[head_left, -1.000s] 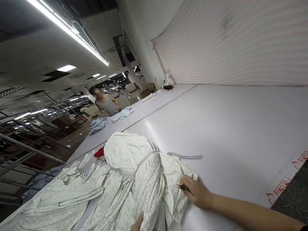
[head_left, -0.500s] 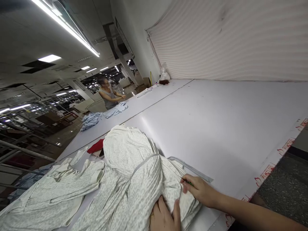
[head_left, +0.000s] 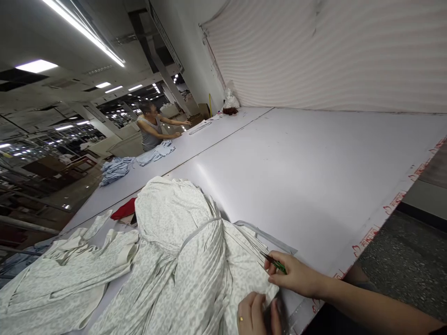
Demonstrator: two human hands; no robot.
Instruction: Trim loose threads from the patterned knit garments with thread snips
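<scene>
A large bundle of white garments with a pale grey spotted print [head_left: 206, 265] lies on the table, bound round its middle by a grey strip [head_left: 200, 231]. My right hand [head_left: 293, 274] is closed round small thread snips with green handles [head_left: 277, 264]. Their dark tips point left, over the bundle's right edge. Down at the bottom edge of the view, my left hand [head_left: 252, 312] rests on the near right corner of the cloth, fingers bent and thumb apart from them. A gold ring [head_left: 240, 318] shows on one finger.
Loose matching garments [head_left: 73, 279] spread to the left, with a red cloth [head_left: 124, 209] behind them. A grey strip [head_left: 268, 235] lies right of the bundle on the white table [head_left: 314, 177]. Across it, a person [head_left: 152, 125] stands by light blue garments [head_left: 117, 170].
My left hand has shifted right and down to the cloth's corner. The snips in my right hand now show more plainly. The person across the table has stretched out an arm.
</scene>
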